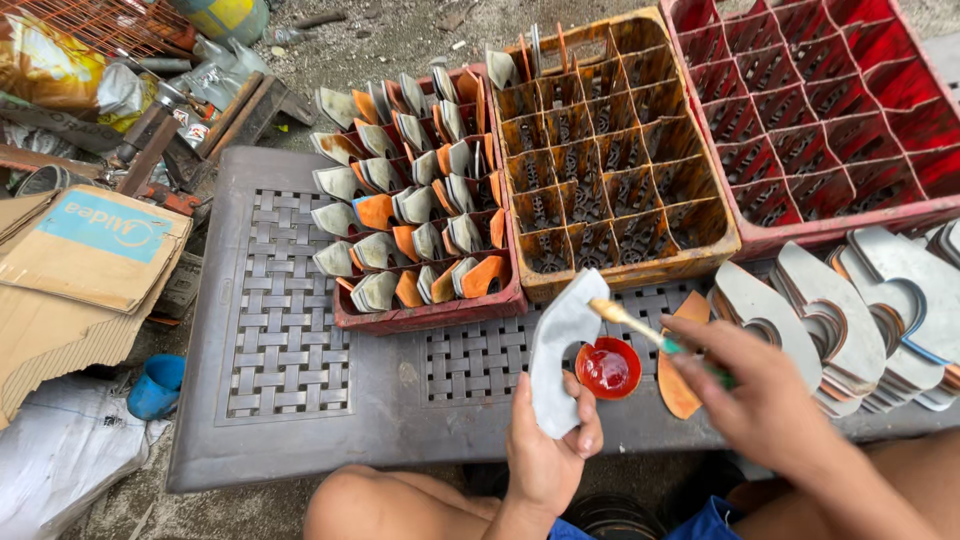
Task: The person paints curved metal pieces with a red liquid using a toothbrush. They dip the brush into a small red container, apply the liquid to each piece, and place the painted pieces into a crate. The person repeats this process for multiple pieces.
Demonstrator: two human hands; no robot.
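While the person sits at the low dark desk (300, 440), the left hand (548, 448) holds a grey metal blade piece (562, 345) upright, the fingers closed around its lower part and the thumb pressed on its front. The right hand (762, 395) pinches a thin brush (640, 328) between the fingers; the pale tip of the brush touches the upper edge of the blade piece. Just behind the blade piece, on the desk, stands a small round dish of red paint (608, 368), and beside it lies an orange painted piece (678, 380).

At the far side of the desk there are three crates. The small red crate (420, 315) on the left is full of similar pieces, some grey and some orange. The brown crate (640, 265) in the middle has only a few pieces in its far corner. The big red crate (800, 235) on the right shows open compartments. On the right, near the right hand, a row of grey unpainted pieces (850, 310) leans one on another.
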